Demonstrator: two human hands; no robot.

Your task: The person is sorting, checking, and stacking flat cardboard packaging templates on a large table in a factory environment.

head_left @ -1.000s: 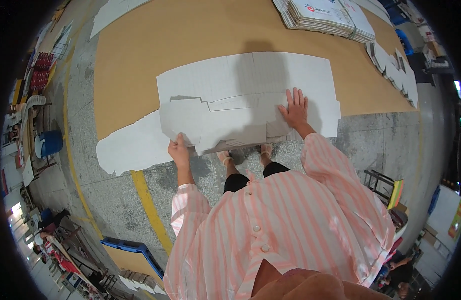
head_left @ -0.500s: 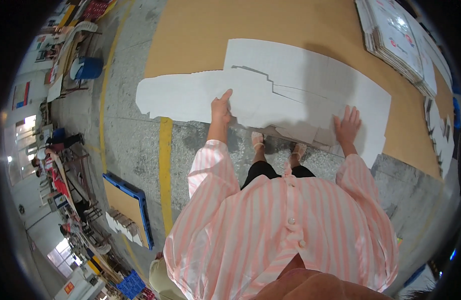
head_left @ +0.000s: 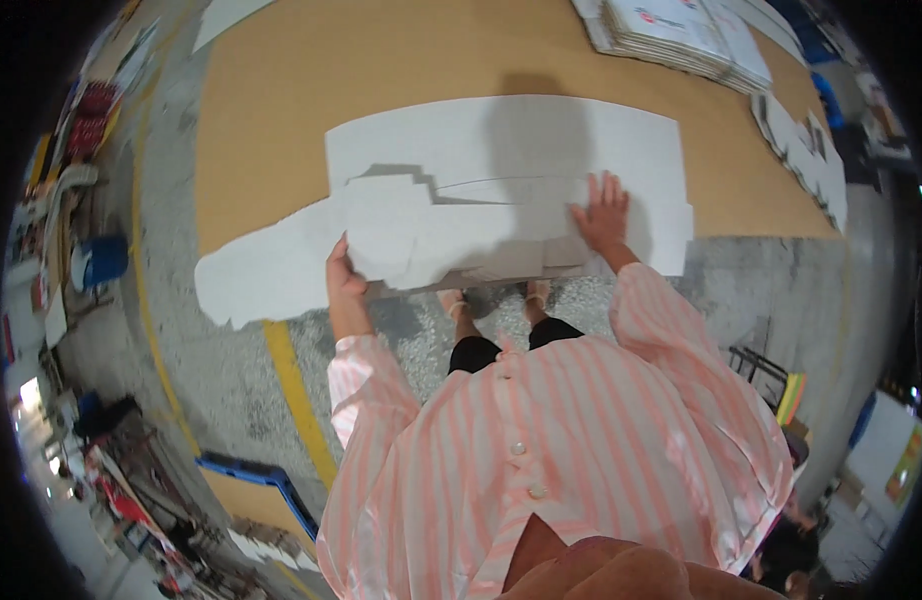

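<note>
A large white cardboard sheet point(head_left: 501, 125) with cut edges lies in front of me, its long arm reaching out to the left. Near the middle, a white flap point(head_left: 386, 220) lies folded over on top of it, its stepped edge lifted enough to cast a shadow. My left hand point(head_left: 347, 278) grips the left edge of this flap, with part of the fingers hidden. On the right, my right hand point(head_left: 605, 215) rests flat on the cardboard with its fingers spread.
Brown board point(head_left: 281, 110) lies beneath the white sheet. Toward the far right is a stack of flat printed cartons point(head_left: 671, 35), with jagged white cardboard pieces point(head_left: 806, 160) nearby. A blue-edged pallet point(head_left: 256, 470) stands lower left beside a yellow floor line point(head_left: 296, 390).
A flap near the middle now lies folded over, with my left hand at its left edge. My right hand still presses flat on the cardboard. The whole view has turned.
</note>
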